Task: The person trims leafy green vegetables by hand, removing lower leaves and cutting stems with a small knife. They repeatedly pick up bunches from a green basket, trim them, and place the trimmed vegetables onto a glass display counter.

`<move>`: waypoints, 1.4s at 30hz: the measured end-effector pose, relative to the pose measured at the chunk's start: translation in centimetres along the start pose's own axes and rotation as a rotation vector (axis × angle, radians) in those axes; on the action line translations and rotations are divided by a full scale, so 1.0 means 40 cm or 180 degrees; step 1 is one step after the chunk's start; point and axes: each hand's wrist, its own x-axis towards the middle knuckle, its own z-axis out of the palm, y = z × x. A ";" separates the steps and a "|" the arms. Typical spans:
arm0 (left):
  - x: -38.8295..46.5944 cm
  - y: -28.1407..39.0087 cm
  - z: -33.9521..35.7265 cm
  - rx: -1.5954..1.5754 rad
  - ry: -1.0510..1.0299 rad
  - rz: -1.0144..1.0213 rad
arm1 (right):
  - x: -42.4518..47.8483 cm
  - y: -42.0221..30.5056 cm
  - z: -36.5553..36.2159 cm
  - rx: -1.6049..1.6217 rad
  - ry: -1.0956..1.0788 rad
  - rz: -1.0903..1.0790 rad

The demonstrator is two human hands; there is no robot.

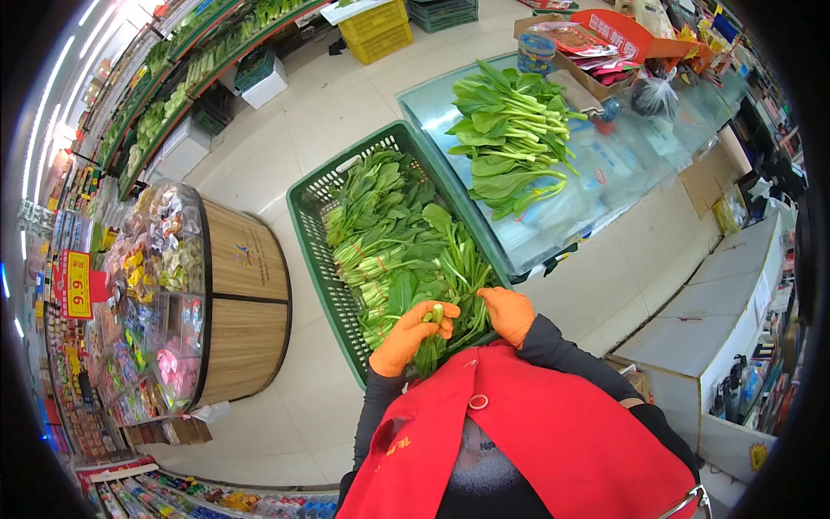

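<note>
My left hand, in an orange glove, is closed around the stems of a small bunch of leafy greens; leaves hang below the fist. My right hand, gloved alike, has its fingertips bent against loose green stems at the basket's near right side. Whether they pinch a stem is hard to see. Both hands are over the near end of a green plastic basket. Inside it lie leafy greens, with several bundles tied by red bands along the left.
Right of the basket, a glass-topped counter bears a pile of leafy greens, a blue tub and a cardboard box of packets. A rounded wooden display stand is at left. White cabinets stand at right.
</note>
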 end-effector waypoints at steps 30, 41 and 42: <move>0.015 0.020 -0.009 0.0848 0.0297 -0.0322 | 0.086 -0.185 -0.125 0.1852 -0.0416 -0.0630; 0.074 -0.041 0.090 0.0099 0.0374 -0.0111 | 0.128 -0.087 -0.124 0.1285 -0.1610 -0.0773; 0.073 -0.041 0.096 -0.0085 0.0375 -0.0071 | 0.136 -0.091 -0.136 0.1276 -0.1811 -0.0779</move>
